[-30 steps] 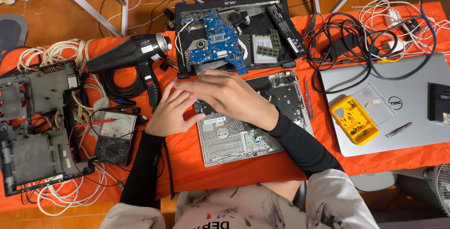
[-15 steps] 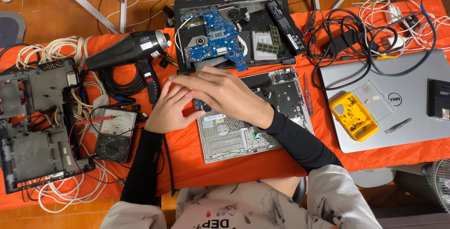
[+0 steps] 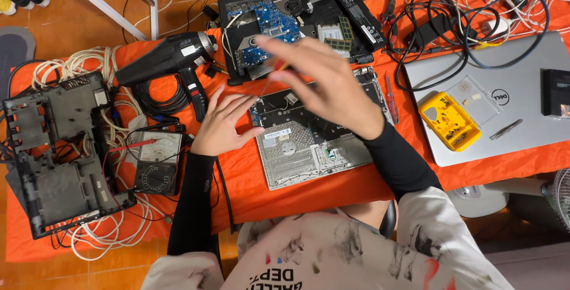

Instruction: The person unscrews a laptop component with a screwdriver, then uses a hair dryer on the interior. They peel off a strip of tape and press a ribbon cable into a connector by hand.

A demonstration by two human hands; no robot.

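The left hand (image 3: 222, 122) lies flat and open on the orange cloth (image 3: 309, 198) of the bench, fingers spread, its fingertips touching the left edge of the opened laptop base (image 3: 309, 147), holding nothing. That base sits right in front of the person, its silver inner shell facing up. The right hand (image 3: 323, 82) is raised above the base's upper half and blurred; its fingers seem pinched on a thin screwdriver (image 3: 274, 71) with a reddish handle, the tip pointing down toward the base, though how firm the hold is I cannot tell. Left of the left hand sits a meter (image 3: 157, 162) with red and black leads, and beyond it a black plastic laptop shell (image 3: 56, 153) over coils of white cable (image 3: 89, 64). A black heat gun (image 3: 172, 58) lies just past the left hand. To the right, a yellow screw box (image 3: 448, 121) rests on a closed silver laptop (image 3: 516, 97). Farther back lies another opened laptop with a blue board (image 3: 267, 29), and tangled black cables (image 3: 451, 23) beside it.
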